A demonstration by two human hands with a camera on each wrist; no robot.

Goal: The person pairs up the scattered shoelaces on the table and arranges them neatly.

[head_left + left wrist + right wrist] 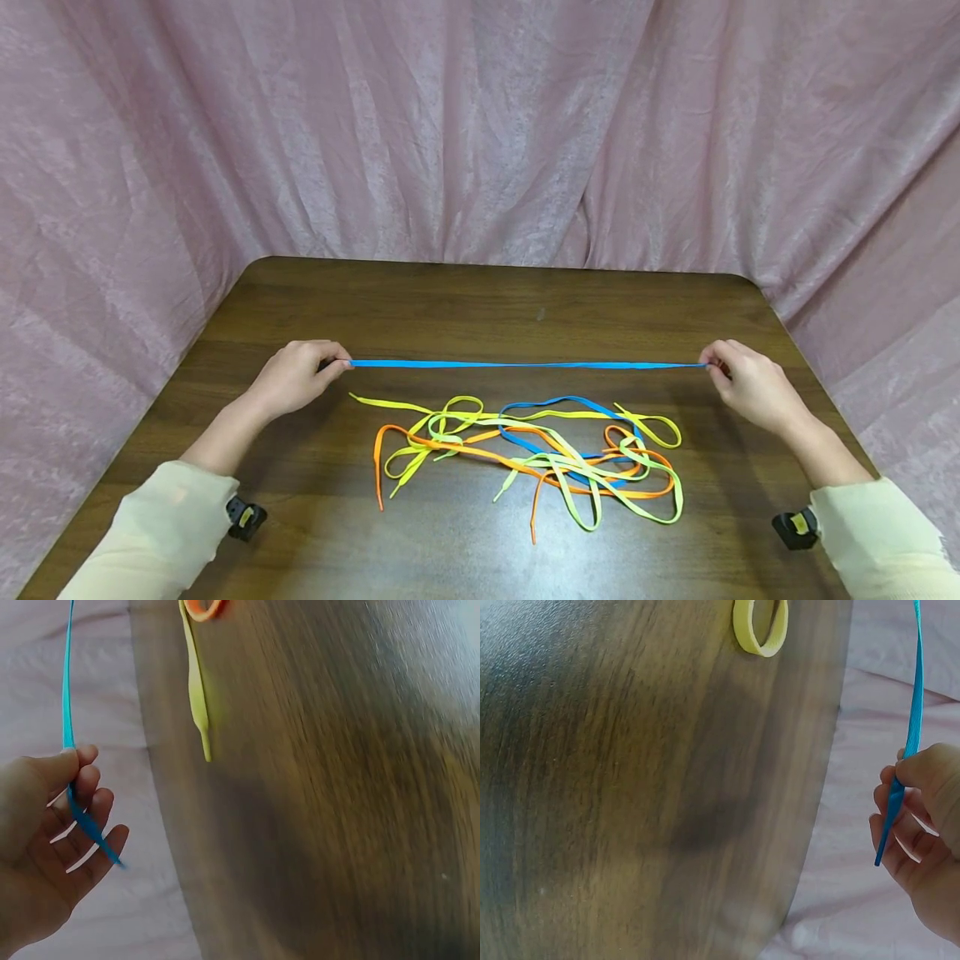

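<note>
A flat blue shoelace (525, 365) is stretched straight from side to side above the table. My left hand (303, 375) pinches it near one end between thumb and forefinger; in the left wrist view a short blue tail hangs across the other fingers of that hand (56, 825). At the opposite end my right hand (750, 385) pinches the same lace, and its tip pokes out below the thumb of the hand (922, 817) in the right wrist view. Nearer me lies a loose tangle: a yellow shoelace (397, 405), an orange one (480, 452), a pale green one (564, 460) and another blue one (558, 402).
The brown wooden table (315, 300) has rounded far corners. Pink velvety curtains (480, 133) hang behind it and at both sides. A small black device sits at my left cuff (246, 518), and another at the right cuff (797, 528).
</note>
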